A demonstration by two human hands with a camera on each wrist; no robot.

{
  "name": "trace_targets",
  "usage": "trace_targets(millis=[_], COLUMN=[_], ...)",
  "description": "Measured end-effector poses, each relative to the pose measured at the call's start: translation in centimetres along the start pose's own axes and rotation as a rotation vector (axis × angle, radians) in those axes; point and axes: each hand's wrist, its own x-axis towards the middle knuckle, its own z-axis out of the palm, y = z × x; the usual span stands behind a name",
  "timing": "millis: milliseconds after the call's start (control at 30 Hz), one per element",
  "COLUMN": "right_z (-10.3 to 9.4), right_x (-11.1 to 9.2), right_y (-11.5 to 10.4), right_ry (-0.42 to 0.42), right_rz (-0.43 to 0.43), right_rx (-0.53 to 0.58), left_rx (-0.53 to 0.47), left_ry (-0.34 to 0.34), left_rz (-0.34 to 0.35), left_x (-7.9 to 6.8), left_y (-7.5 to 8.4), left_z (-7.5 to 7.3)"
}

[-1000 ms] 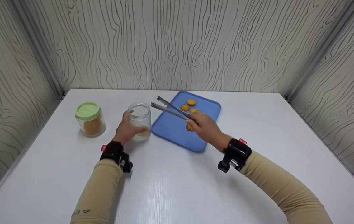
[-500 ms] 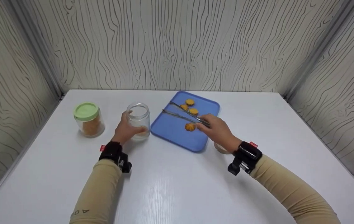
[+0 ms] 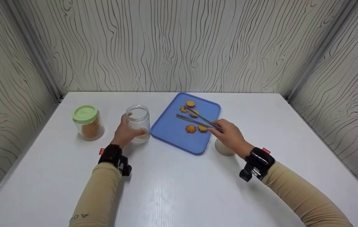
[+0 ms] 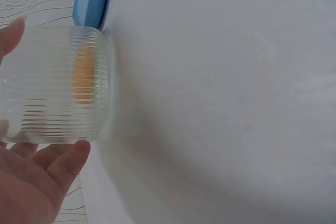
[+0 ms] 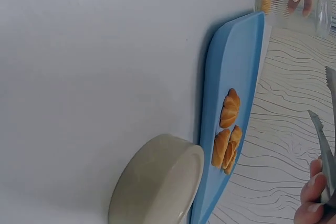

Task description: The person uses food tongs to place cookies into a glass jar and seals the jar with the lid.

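My left hand [image 3: 123, 131] grips a clear glass jar [image 3: 139, 123], lidless and upright on the table. Through its ribbed wall the left wrist view shows a golden cookie [image 4: 83, 74] at the bottom. In my right hand [image 3: 231, 135] is a pair of metal tongs [image 3: 204, 119], arms spread and nothing between the tips. They point left, raised over a blue tray [image 3: 172, 134]. On that tray lie several golden scalloped cookies [image 3: 190, 128], one of them partly behind the tongs.
Left of my left hand stands a jar with a green lid [image 3: 86, 114] and orange-brown contents. A round beige object [image 5: 149, 179] sits close to the tray's right side, partly hidden under my right hand in the head view. A patterned wall [image 3: 169, 47] closes off the back.
My right hand has drawn the tongs to the right and toward me, from beside the jar to over the tray, uncovering more cookies and the beige object. My left hand keeps its grip.
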Motion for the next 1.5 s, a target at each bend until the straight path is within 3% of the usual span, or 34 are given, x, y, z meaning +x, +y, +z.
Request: trace_targets(millis=[367,700,1100,1500], right_z=[0.4,0.7,1.3,1.6], right_x=[-0.9,-0.9,-0.8,-0.7], right_y=[1.7,2.3,2.5,2.3], right_ry=[0.008,-0.070,-0.089,-0.119], right_rz=[0.024,0.084,0.127,0.147], right_rx=[-0.037,-0.070,-0.136,-0.174], left_rx=[0.010,0.005,-0.007,-0.014], left_ry=[0.000,-0.007,-0.020,-0.020], left_rz=[-0.012,-0.010,-0.043,-0.034], left_x=[-0.1,-0.1,-0.1,-0.1], left_y=[-0.1,-0.1,-0.1,0.0], left_z=[-0.1,-0.1,-0.2,-0.1])
